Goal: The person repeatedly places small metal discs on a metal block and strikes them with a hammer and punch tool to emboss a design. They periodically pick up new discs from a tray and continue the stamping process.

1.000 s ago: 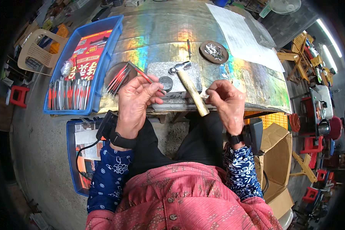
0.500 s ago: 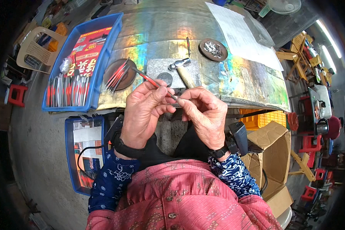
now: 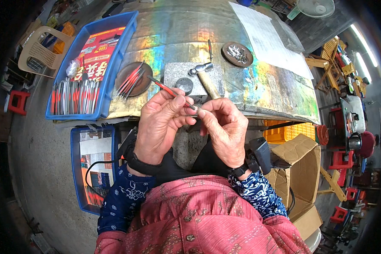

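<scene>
In front of my body, my left hand (image 3: 156,127) pinches a slim red tool (image 3: 168,90) with dark ends, slanting up to the left. The fingertips of my right hand (image 3: 226,131) are pressed together at its lower end, around something too small to make out. Beyond my hands, a grey stone block (image 3: 172,72) lies on the table. On it are a round dark disc (image 3: 184,86) and a hammer (image 3: 207,83) with a wooden handle. Similar slim red tools (image 3: 131,81) lie in a brown dish (image 3: 144,88) to the left.
A second brown dish (image 3: 227,54) holds small silvery pieces. At the left, a blue tray (image 3: 122,42) contains a row of slim red and silver tools (image 3: 75,97). White paper (image 3: 258,34) covers the far right of the table. An open cardboard box (image 3: 302,169) stands beside me at right.
Both hands keep their pinch near the tool's lower end. My right hand has shifted slightly left, and a small pale spot now shows at its fingertips.
</scene>
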`<act>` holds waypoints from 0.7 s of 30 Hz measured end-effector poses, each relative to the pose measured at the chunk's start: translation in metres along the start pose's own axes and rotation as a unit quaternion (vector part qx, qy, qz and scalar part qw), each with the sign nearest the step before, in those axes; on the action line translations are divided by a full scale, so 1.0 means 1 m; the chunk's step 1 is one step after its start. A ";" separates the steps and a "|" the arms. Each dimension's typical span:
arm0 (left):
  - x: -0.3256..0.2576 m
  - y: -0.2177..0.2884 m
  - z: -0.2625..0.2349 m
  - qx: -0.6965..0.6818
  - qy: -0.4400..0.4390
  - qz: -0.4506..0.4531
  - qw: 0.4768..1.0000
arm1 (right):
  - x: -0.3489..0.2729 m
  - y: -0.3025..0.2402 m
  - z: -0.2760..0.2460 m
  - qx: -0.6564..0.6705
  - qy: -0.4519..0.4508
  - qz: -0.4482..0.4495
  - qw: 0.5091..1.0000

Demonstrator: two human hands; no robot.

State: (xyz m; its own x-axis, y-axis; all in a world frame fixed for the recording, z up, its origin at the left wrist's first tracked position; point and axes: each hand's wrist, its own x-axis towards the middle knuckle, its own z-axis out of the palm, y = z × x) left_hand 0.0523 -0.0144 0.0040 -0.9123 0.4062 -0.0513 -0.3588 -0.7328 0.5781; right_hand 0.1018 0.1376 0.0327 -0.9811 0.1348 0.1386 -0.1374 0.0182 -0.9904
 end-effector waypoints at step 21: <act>0.015 0.003 -0.004 0.128 0.079 0.095 0.984 | 0.018 0.010 -0.007 -0.315 0.023 -0.179 0.932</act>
State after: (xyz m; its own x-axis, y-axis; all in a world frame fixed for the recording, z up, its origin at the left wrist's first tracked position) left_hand 0.0364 -0.0125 0.0017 -0.9847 0.1703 -0.0372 -0.1360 -0.6170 0.7751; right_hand 0.0835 0.1469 0.0249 -0.8792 0.0501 0.4739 -0.3333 0.6461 -0.6867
